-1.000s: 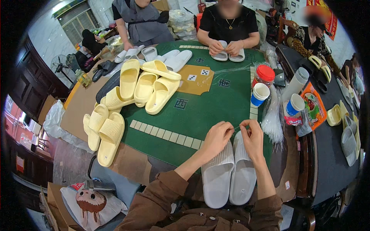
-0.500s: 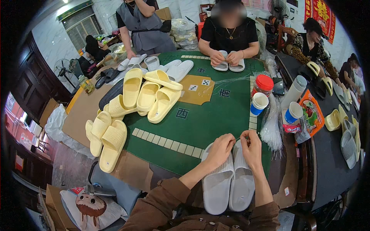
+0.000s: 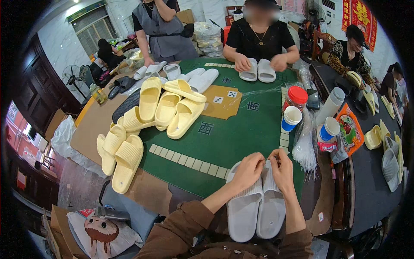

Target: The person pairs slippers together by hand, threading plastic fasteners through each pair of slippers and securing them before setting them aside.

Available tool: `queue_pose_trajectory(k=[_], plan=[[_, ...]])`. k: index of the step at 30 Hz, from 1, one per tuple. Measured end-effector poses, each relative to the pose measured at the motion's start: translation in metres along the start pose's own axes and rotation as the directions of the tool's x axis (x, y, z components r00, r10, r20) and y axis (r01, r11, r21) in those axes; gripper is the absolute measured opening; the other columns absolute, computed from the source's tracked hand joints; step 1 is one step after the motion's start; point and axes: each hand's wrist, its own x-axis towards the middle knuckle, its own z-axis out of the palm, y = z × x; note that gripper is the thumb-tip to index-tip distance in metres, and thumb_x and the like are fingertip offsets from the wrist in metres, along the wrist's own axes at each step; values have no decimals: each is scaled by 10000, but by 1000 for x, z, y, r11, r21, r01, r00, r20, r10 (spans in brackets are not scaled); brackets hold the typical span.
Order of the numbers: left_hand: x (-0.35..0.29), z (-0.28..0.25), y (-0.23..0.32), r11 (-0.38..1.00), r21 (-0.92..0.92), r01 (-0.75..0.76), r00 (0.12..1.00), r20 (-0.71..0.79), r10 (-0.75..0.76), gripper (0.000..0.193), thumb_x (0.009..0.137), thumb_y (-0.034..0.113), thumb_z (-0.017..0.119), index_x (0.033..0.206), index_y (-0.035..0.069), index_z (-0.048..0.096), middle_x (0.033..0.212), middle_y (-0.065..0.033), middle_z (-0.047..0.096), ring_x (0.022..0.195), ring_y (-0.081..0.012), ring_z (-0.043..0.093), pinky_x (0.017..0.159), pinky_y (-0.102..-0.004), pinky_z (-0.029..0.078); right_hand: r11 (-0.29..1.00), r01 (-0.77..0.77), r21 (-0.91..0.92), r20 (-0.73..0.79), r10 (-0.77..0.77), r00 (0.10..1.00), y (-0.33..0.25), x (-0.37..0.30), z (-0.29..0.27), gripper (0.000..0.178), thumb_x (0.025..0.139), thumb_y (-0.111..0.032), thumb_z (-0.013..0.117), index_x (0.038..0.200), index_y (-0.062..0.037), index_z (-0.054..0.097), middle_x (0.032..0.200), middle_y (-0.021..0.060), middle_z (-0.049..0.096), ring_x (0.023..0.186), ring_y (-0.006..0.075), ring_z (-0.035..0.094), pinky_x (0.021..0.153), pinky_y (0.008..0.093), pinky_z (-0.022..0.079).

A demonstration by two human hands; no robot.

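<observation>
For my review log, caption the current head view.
Left hand and right hand close together at the toes of two grey slippers, yellow slippers heaped to the left.

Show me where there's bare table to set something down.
Free: green mat between the brown centre panel, a blue-and-white paper cup and the left hand; brown cardboard left of the pale-yellow ribbed slippers. Crowded: the right edge, with a red-lidded jar, that cup and white plastic strands; and the near edge, where grey ribbed slippers lie.
</observation>
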Motion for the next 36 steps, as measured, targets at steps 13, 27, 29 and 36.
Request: queue_pose_trajectory(k=[13, 27, 29, 36], plan=[[-3, 2, 0, 988, -99, 121, 992, -17, -123, 108, 888, 80, 561, 901, -22, 594, 759, -138, 614, 644, -189, 576, 587, -320, 452, 999, -29, 38, -45, 31, 998, 7, -6, 2, 31, 911, -4, 503, 939, 9, 505, 773, 117, 648, 670, 153, 612, 600, 272, 457], [-2, -7, 1, 944, -208, 255, 967, 71, -246, 102, 898, 41, 528, 921, -43, 581, 773, -108, 632, 671, -157, 598, 630, -289, 479, 991, -107, 85, -36, 110, 993, 5, -3, 3, 56, 914, 2, 516, 965, 24, 520, 844, 71, 619, 728, 87, 571, 628, 245, 446], [-2, -4, 2, 952, -201, 230, 973, 66, -221, 101, 898, 39, 529, 922, -43, 582, 779, -108, 635, 674, -158, 600, 634, -288, 480, 990, 0, 139, -139, 20, 990, 8, -3, 5, 65, 872, -19, 579, 923, 10, 550, 775, 69, 620, 569, 80, 500, 517, 249, 398], [-3, -6, 3, 948, -221, 231, 973, 72, -220, 117, 905, 50, 533, 938, -47, 589, 807, -114, 643, 691, -166, 606, 650, -291, 486, 992, -62, 109, -86, 71, 994, 8, -5, 2, 113, 832, -30, 637, 909, 9, 563, 742, 43, 594, 514, 50, 401, 473, 236, 341]])
